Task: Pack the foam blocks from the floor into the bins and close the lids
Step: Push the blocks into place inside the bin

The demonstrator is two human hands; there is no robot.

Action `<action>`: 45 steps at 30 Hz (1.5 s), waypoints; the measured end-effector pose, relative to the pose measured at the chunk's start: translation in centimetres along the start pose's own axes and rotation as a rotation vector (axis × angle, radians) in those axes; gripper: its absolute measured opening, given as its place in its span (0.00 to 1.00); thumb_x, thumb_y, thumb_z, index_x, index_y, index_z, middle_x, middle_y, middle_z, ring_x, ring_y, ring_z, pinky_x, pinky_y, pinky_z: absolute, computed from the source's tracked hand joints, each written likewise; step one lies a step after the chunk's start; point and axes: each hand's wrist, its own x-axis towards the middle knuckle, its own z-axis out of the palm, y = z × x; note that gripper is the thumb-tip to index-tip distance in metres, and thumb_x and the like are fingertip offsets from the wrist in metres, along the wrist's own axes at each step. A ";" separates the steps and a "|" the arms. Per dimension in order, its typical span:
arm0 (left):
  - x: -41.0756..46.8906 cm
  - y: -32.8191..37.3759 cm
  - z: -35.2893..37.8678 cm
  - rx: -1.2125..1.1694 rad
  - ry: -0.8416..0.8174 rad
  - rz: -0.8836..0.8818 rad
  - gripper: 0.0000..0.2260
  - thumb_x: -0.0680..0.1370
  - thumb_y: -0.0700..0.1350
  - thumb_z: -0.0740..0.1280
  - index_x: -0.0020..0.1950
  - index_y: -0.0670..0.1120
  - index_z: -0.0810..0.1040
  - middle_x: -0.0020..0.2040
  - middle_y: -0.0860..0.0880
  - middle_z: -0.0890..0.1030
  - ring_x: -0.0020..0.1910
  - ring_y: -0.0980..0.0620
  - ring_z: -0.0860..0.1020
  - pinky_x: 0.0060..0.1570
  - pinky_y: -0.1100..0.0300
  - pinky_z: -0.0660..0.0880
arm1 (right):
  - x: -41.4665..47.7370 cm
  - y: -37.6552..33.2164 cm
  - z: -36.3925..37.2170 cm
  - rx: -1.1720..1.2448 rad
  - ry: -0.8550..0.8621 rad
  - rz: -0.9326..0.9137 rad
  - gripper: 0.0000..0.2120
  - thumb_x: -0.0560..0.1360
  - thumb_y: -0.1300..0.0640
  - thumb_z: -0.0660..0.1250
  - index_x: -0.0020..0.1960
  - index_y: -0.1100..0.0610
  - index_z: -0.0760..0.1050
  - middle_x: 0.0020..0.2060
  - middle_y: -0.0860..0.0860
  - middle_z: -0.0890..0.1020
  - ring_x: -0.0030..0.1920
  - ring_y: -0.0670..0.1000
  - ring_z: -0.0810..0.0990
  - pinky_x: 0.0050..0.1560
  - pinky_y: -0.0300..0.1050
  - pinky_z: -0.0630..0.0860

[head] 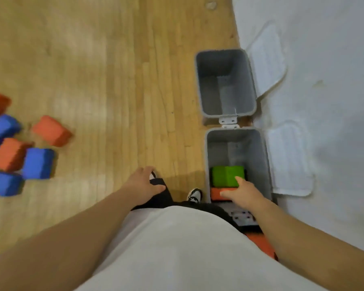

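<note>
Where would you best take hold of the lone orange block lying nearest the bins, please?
Probably from above, thumb and fingers across the short width of the orange block, pressing its two long side faces. It lies flat on the floor, slightly apart from the pile, so the top and the side facing the bins are free.

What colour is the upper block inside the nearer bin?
Green; the upper block shows best in the head view.
</note>
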 end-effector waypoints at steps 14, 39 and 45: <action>-24.0 -34.6 17.6 -1.026 0.223 -0.863 0.34 0.76 0.58 0.73 0.78 0.48 0.66 0.72 0.43 0.74 0.64 0.44 0.75 0.59 0.54 0.71 | -13.0 -32.7 32.9 -0.832 -0.360 -0.719 0.45 0.75 0.37 0.70 0.83 0.51 0.52 0.80 0.53 0.59 0.78 0.57 0.61 0.74 0.51 0.62; -25.4 -75.2 -2.1 -1.511 0.579 -0.764 0.33 0.77 0.60 0.70 0.79 0.55 0.63 0.78 0.49 0.65 0.57 0.52 0.75 0.51 0.60 0.74 | -22.1 -62.4 70.3 -1.291 -0.322 -0.601 0.40 0.73 0.41 0.73 0.79 0.53 0.63 0.70 0.55 0.75 0.67 0.56 0.75 0.63 0.47 0.71; -28.3 -82.7 -2.3 -1.715 0.526 -1.041 0.30 0.78 0.59 0.69 0.77 0.51 0.67 0.74 0.45 0.71 0.68 0.44 0.73 0.61 0.55 0.70 | -26.4 -72.9 82.5 -1.437 -0.418 -0.678 0.40 0.74 0.37 0.70 0.80 0.51 0.62 0.71 0.54 0.74 0.69 0.58 0.72 0.68 0.49 0.69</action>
